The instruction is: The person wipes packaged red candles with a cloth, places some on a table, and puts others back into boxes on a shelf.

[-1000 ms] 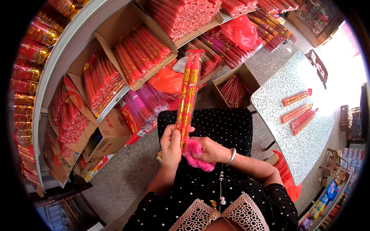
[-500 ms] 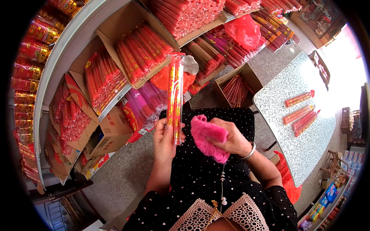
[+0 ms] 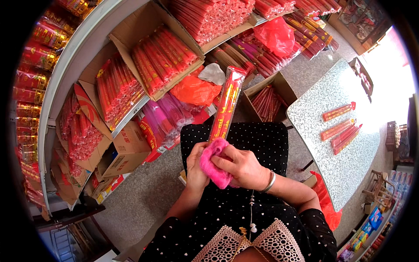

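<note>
The left hand (image 3: pixel 197 170) is closed around the lower end of the red pack (image 3: pixel 227 109), over the dotted skirt (image 3: pixel 259 139); some of its fingers are hidden by the pink cloth (image 3: pixel 216 165). The right hand (image 3: pixel 248 170), with a bracelet (image 3: pixel 271 181) at the wrist, clutches that cloth and presses it to the same end of the pack, right beside the left fingers; how far the cloth wraps round cannot be told.

The pack slants up and away from the hands, its top leaning right and reaching past the skirt's far edge. In view, that free end falls between the grey wad (image 3: pixel 212 74) and the open box (image 3: pixel 286 89), with a stretch of floor (image 3: pixel 231 117) just below it.

On the left, the shelf edge (image 3: pixel 131 114) curves from the lower left up along the cartons, well apart from the left forearm, with floor between them. On the right, a strip of floor separates the skirt from the near edge of the table (image 3: pixel 349 174), where a dark leg (image 3: pixel 307 165) shows. The packs (image 3: pixel 345 139) on top lie back from that edge. The tightest side is at the right elbow, near the red bag (image 3: pixel 327 196) under the table's corner
</note>
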### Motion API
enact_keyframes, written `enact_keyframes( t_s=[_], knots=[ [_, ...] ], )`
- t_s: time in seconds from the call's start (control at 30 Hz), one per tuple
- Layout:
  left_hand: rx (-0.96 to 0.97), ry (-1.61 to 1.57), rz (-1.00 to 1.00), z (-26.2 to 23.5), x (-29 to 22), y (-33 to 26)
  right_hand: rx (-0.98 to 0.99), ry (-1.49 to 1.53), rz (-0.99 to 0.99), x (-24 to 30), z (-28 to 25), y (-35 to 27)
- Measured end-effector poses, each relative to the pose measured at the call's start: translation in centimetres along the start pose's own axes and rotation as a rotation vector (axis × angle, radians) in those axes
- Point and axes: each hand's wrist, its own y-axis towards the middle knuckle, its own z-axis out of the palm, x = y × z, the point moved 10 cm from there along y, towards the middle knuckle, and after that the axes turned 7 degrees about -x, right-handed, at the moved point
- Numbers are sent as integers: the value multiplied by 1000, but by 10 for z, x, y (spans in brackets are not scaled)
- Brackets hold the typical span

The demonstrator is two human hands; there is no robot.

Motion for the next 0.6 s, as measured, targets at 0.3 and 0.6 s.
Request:
enact_keyframes(
  t_s=[0.3, 0.6],
  knots=[
    [178, 200, -70, 3, 13, -20, -310, -230, 219, -73, -87, 20],
    [124, 91, -147, -2, 18, -20, -251, -161, 134, -57, -63, 13]
  ],
)
